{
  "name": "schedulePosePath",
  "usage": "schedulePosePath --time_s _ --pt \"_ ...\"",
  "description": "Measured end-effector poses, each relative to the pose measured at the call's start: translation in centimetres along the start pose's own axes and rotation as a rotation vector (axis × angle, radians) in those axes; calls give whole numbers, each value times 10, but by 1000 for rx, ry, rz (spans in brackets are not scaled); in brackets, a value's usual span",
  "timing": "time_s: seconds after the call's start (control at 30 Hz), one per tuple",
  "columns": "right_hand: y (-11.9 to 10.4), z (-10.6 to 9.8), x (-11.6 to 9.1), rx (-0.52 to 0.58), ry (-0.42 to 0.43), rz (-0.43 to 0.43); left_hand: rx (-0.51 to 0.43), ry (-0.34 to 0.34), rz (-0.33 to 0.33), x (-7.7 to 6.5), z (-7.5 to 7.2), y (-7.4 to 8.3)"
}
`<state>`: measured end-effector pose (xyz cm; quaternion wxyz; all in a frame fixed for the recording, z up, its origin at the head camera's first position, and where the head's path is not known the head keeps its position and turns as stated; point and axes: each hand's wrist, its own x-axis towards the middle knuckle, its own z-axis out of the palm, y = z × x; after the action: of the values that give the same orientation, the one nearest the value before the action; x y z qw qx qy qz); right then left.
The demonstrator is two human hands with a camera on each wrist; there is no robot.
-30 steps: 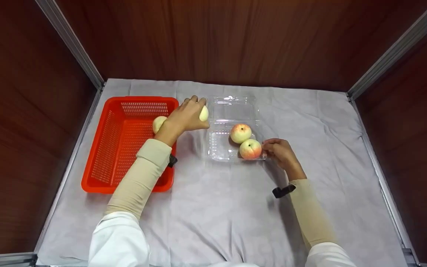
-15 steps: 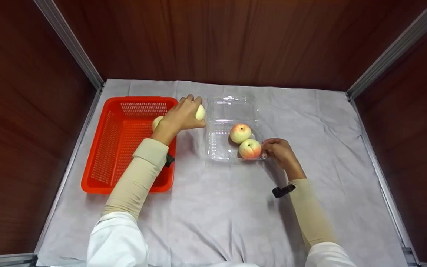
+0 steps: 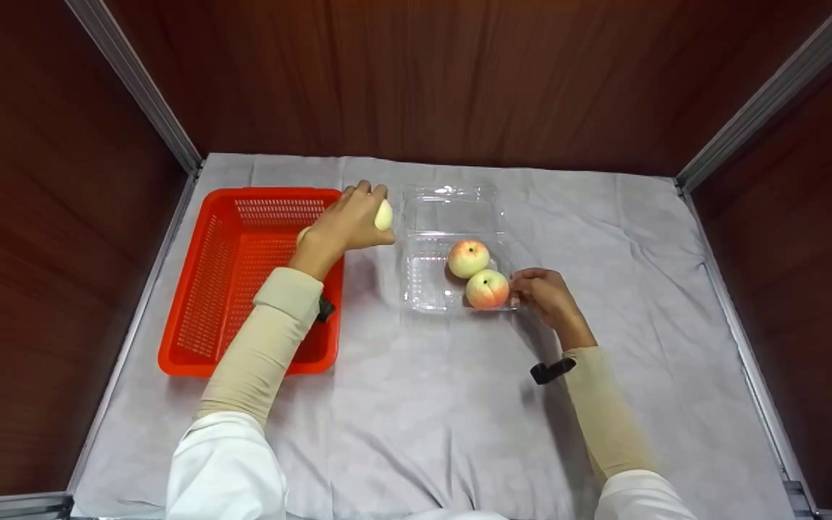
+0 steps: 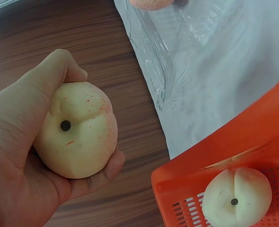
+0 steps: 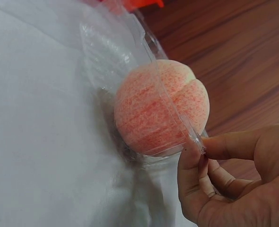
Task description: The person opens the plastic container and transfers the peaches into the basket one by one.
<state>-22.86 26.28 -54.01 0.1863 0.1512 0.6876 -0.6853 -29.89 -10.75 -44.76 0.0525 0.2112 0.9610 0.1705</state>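
Observation:
In my left hand (image 3: 351,220) I grip a pale yellow peach (image 4: 78,132), fingers and thumb wrapped round its sides, raised near the right rim of the red basket (image 3: 178,318). Another peach (image 4: 236,198) lies inside that basket, mostly hidden by the hand in the head view. My right hand (image 3: 546,295) pinches the right edge of an open clear plastic clamshell box (image 3: 427,285) between thumb and fingers. Two pink-and-yellow peaches, a rear peach (image 3: 469,259) and a front peach (image 3: 487,289), sit against each other in the box's right side.
A grey-white cloth (image 3: 416,412) covers the table. The box's lid (image 3: 452,213) lies folded back behind its base. Brown wood-grain panels (image 3: 445,79) with metal edge strips enclose the back and both sides.
My left hand has drifted a little left and away from me with the peach, back from the clear box. My right hand and the two boxed peaches stay where they were.

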Motion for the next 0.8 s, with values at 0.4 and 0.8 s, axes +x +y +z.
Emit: schedulePosePath --time_s 0.4,0.8 --pt "12 -5 11 11 27 -5 -21 1 -2 0 -2 -3" --pt "20 -4 16 -24 75 -36 -24 11 -22 -1 -5 -5"
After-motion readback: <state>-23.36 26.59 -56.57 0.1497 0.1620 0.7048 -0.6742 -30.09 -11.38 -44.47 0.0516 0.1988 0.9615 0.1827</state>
